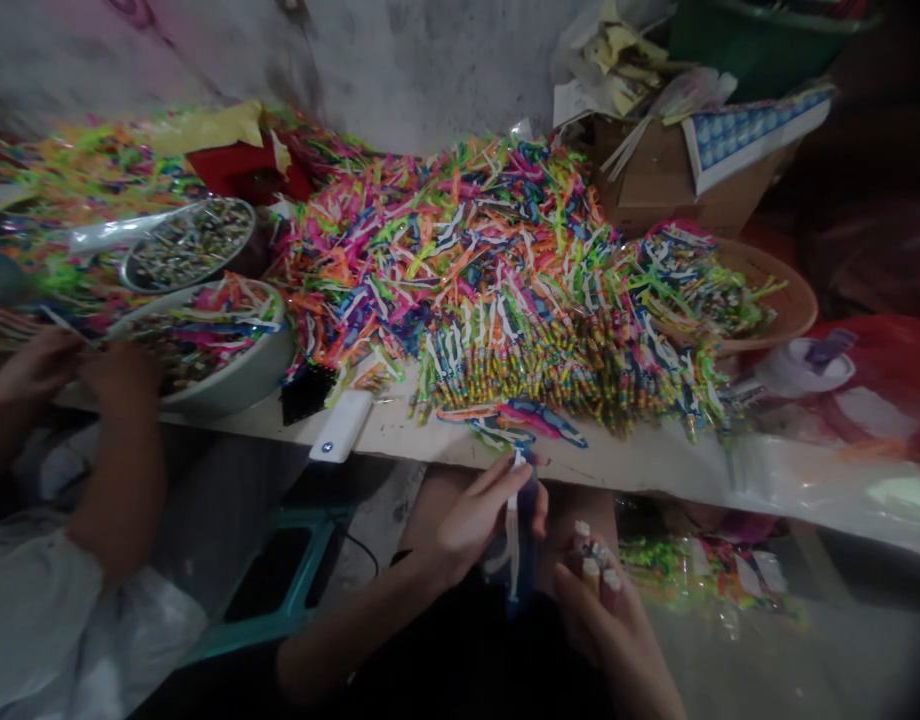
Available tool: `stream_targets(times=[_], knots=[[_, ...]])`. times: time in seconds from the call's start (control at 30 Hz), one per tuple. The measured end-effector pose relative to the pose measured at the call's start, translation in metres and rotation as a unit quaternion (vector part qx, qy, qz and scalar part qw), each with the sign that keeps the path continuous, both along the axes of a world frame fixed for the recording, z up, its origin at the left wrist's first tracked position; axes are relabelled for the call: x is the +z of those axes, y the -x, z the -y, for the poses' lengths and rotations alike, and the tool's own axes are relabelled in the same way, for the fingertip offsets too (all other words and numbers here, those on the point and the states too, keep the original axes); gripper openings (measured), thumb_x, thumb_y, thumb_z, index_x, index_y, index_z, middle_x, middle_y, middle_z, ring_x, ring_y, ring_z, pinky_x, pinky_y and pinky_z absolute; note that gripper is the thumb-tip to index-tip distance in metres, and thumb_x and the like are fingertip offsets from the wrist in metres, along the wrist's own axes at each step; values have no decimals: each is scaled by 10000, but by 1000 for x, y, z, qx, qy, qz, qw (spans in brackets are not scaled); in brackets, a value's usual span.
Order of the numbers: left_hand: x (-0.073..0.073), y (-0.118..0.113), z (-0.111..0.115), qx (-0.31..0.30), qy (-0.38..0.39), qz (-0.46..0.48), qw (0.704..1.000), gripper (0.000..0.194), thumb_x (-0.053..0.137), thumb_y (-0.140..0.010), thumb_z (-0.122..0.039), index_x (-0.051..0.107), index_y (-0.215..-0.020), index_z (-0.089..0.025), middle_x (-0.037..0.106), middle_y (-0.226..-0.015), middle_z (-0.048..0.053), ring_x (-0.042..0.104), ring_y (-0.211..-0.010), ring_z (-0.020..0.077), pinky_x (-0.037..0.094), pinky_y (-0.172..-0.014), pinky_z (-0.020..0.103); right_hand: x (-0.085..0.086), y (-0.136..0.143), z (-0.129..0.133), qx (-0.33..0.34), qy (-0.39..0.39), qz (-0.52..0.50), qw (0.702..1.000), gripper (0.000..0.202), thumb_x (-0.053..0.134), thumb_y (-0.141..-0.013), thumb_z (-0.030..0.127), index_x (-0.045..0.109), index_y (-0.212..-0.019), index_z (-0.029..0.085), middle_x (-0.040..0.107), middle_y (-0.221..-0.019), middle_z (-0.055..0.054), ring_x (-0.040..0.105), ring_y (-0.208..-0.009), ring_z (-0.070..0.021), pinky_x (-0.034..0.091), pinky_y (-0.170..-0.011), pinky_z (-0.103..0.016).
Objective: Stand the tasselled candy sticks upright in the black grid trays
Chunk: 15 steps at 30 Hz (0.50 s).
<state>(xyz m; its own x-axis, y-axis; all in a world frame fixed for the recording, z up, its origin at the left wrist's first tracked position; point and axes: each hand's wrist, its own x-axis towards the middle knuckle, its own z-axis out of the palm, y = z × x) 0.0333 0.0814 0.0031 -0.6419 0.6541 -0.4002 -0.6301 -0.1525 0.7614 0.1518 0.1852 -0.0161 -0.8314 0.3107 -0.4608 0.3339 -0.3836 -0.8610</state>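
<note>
My left hand (479, 515) pinches a limp dark-blue strip (513, 565) with a white band along it, hanging down over my lap. Several small tubes with white tops (591, 572) are gripped in my curled right hand (606, 620), lower and to the right. Just beyond my left hand, a few loose blue and pink strips (539, 420) lie near the table edge. Behind them stretch rows of yellow patterned tubes (535, 365) with strips attached, in front of a large heap of bright strips (430, 220).
At left, a co-worker's hands (119, 375) work beside a white tub (242, 385) and a metal bowl (134, 275) of small parts. A white power bank (341, 427) lies at the table edge (655, 470). At right are an orange basket (794, 300), a carton (655, 165) and a white cup (797, 372).
</note>
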Motion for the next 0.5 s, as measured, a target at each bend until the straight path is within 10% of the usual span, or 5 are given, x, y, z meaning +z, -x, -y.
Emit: stream_targets(times=[0.13, 0.33, 0.5], knots=[[-8, 11, 10, -71, 162, -229, 957, 331, 559, -799, -500, 458, -869, -192, 501, -628, -62, 427, -409, 54, 323, -438, 184, -2, 6, -11, 26, -221, -20, 975, 321, 634, -762, 447, 598, -934, 178, 544, -588, 44, 471, -489, -85, 387, -471, -171], [-6, 13, 21, -195, 320, -644, 667, 247, 461, -871, -394, 544, -946, -174, 623, -788, 57, 603, -744, 192, 419, -662, 260, 6, 22, -32, 111, -423, -135, 889, 164, 551, -824, 304, 661, -889, 200, 665, -795, -23, 614, -701, -148, 468, -671, -218], [4, 19, 23, -236, 340, -685, 600, 310, 373, -924, -368, 550, -1030, -137, 630, -921, 106, 609, -808, 214, 434, -677, 274, 14, 26, -40, 132, -479, -99, 862, 251, 572, -824, 330, 619, -1051, 235, 699, -782, -4, 662, -651, -154, 493, -598, -209]])
